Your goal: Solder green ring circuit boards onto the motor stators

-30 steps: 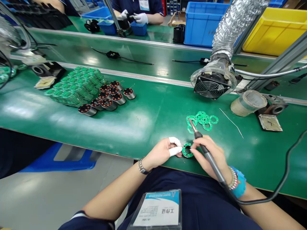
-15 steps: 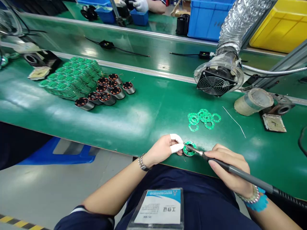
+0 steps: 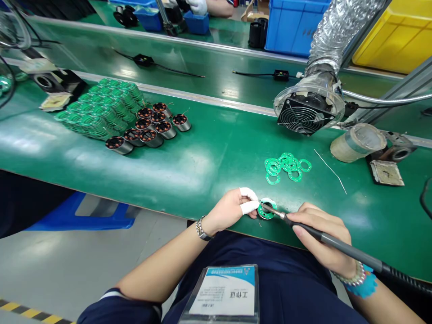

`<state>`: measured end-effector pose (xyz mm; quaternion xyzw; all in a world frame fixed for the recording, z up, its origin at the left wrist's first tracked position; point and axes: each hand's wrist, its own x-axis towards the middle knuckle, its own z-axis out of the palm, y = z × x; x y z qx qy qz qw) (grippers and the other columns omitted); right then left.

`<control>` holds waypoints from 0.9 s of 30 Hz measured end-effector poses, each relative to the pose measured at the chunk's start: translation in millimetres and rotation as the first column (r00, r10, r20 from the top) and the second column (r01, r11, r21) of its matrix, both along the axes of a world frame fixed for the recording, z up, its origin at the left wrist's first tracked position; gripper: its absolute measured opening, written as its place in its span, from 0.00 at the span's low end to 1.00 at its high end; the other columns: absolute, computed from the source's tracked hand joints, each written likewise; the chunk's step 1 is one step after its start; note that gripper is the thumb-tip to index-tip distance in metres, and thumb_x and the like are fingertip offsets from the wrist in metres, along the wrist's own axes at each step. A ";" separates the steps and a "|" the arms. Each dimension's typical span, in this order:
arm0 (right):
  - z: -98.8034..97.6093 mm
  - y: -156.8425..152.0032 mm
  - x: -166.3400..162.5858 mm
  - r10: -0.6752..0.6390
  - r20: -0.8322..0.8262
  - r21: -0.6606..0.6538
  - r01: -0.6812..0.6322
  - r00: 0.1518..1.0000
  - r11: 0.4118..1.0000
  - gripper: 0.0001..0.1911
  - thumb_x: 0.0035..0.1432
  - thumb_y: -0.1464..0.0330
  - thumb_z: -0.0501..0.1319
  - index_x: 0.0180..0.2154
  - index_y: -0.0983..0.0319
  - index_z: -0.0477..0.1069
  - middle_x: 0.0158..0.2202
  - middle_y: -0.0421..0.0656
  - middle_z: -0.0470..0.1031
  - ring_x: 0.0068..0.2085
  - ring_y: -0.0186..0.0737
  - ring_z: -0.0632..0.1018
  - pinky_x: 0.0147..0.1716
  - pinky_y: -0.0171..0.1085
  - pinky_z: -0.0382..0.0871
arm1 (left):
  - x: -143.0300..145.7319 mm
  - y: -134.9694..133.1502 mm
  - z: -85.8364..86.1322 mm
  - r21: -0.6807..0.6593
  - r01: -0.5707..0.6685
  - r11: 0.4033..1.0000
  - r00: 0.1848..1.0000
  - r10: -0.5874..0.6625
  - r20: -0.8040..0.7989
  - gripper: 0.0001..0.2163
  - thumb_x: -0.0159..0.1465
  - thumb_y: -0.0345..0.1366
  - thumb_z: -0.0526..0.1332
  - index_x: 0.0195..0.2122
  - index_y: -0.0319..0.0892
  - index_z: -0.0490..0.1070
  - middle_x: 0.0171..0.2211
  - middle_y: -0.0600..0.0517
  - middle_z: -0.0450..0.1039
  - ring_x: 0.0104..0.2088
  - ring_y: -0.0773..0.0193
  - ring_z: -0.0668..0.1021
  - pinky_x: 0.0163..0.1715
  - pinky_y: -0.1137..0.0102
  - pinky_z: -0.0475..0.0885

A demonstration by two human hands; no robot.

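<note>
A green ring-shaped circuit board (image 3: pixel 268 212) lies near the front edge of the green bench (image 3: pixel 209 157). My left hand (image 3: pixel 232 208), with white tape on two fingertips, pinches the ring's left side. My right hand (image 3: pixel 320 236) is closed round a black soldering iron (image 3: pixel 337 245), held like a pen. The iron's metal tip rests on the ring. Its cable runs off to the right.
Loose green rings (image 3: pixel 286 164) lie behind the hands. A thin solder wire (image 3: pixel 330 171) and a tape roll (image 3: pixel 357 143) sit right. A fume fan (image 3: pixel 305 112) hangs on a foil duct. Motor stators (image 3: pixel 148 130) and stacked green boards (image 3: pixel 97 112) fill the left. Another person's gloved hands (image 3: pixel 197 5) work far back.
One second ago the iron pointed up, away from the ring, while my right fingers touched it. My right hand then swung the iron down; its tip has stayed on the ring since.
</note>
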<state>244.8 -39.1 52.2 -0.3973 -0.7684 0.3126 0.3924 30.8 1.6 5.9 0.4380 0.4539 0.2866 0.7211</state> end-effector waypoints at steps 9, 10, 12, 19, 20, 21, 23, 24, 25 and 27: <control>-0.7 -1.2 4.3 -0.020 0.001 0.016 0.019 1.000 1.000 0.14 0.54 0.78 0.58 0.43 0.62 0.71 0.28 0.43 0.73 0.29 0.36 0.73 0.28 0.36 0.69 | 0.0 0.4 -0.9 -0.011 -0.007 1.000 1.000 0.006 -0.012 0.05 0.54 0.31 0.62 0.28 0.37 0.66 0.20 0.54 0.71 0.22 0.70 0.76 0.27 0.74 0.71; -2.3 0.5 4.5 -0.020 0.008 0.025 0.020 1.000 0.999 0.14 0.55 0.77 0.58 0.44 0.62 0.70 0.28 0.42 0.73 0.29 0.36 0.74 0.28 0.36 0.70 | -0.2 0.2 -0.9 -0.009 -0.007 1.000 1.000 0.007 -0.013 0.05 0.54 0.31 0.62 0.28 0.37 0.66 0.20 0.54 0.71 0.22 0.70 0.76 0.27 0.74 0.71; -6.9 6.8 3.2 0.004 0.050 0.052 -0.007 0.999 0.999 0.13 0.56 0.76 0.58 0.45 0.61 0.69 0.30 0.43 0.74 0.32 0.36 0.76 0.31 0.35 0.71 | -0.3 -0.1 -0.6 -0.005 -0.007 1.000 1.000 0.007 -0.015 0.05 0.54 0.31 0.62 0.28 0.37 0.66 0.20 0.54 0.71 0.22 0.69 0.76 0.27 0.73 0.71; -23.0 34.2 -8.5 0.295 0.255 -0.053 -0.292 0.921 0.955 0.17 0.59 0.72 0.56 0.50 0.59 0.61 0.50 0.47 0.70 0.51 0.40 0.72 0.49 0.40 0.69 | 1.3 -1.1 -1.1 0.059 0.017 0.998 0.999 -0.015 -0.031 0.05 0.55 0.32 0.61 0.30 0.37 0.66 0.22 0.54 0.70 0.23 0.70 0.75 0.28 0.73 0.72; -23.9 35.3 -9.1 0.292 0.264 -0.065 -0.285 0.919 0.956 0.17 0.59 0.71 0.56 0.50 0.59 0.60 0.49 0.47 0.70 0.49 0.40 0.73 0.48 0.40 0.69 | 0.3 -2.4 -2.4 0.096 0.029 0.995 0.999 -0.024 -0.044 0.05 0.56 0.32 0.61 0.30 0.37 0.66 0.22 0.54 0.70 0.24 0.69 0.75 0.29 0.73 0.72; -24.6 35.6 -9.3 0.285 0.269 -0.072 -0.276 0.920 0.958 0.17 0.59 0.71 0.56 0.50 0.59 0.61 0.48 0.47 0.71 0.48 0.40 0.74 0.47 0.39 0.70 | -1.6 -4.1 -4.1 0.167 0.028 0.986 0.997 -0.017 -0.070 0.04 0.57 0.32 0.60 0.32 0.37 0.66 0.22 0.54 0.71 0.24 0.69 0.76 0.29 0.72 0.73; -25.6 34.3 -9.2 0.263 0.270 -0.079 -0.251 0.926 0.965 0.16 0.59 0.70 0.57 0.50 0.59 0.61 0.46 0.46 0.72 0.47 0.40 0.74 0.46 0.39 0.70 | -7.6 -9.1 -8.5 0.420 0.052 0.906 0.986 0.021 -0.167 0.04 0.59 0.32 0.58 0.35 0.38 0.67 0.27 0.51 0.72 0.28 0.67 0.76 0.32 0.70 0.73; -26.3 33.0 -9.0 0.247 0.265 -0.078 -0.235 0.932 0.969 0.16 0.59 0.69 0.57 0.50 0.59 0.61 0.46 0.46 0.72 0.46 0.40 0.74 0.46 0.39 0.70 | -11.3 -12.0 -10.9 0.571 0.104 0.815 0.973 0.036 -0.227 0.05 0.60 0.31 0.57 0.37 0.39 0.68 0.30 0.49 0.73 0.31 0.66 0.76 0.34 0.69 0.73; -27.1 31.2 -8.8 0.232 0.259 -0.080 -0.219 0.938 0.973 0.16 0.59 0.69 0.57 0.50 0.59 0.61 0.46 0.46 0.72 0.46 0.40 0.74 0.46 0.39 0.70 | -14.9 -14.8 -13.3 0.698 0.181 0.693 0.955 0.044 -0.292 0.06 0.60 0.30 0.56 0.39 0.40 0.69 0.34 0.48 0.73 0.34 0.65 0.76 0.36 0.69 0.73; -29.5 26.5 -8.8 0.194 0.244 -0.081 -0.180 0.950 0.980 0.16 0.59 0.69 0.57 0.50 0.59 0.61 0.46 0.46 0.72 0.46 0.40 0.74 0.46 0.40 0.70 | -20.5 -19.8 -16.8 0.815 0.349 0.463 0.910 0.042 -0.413 0.09 0.61 0.28 0.55 0.40 0.41 0.71 0.37 0.46 0.73 0.37 0.64 0.75 0.37 0.68 0.72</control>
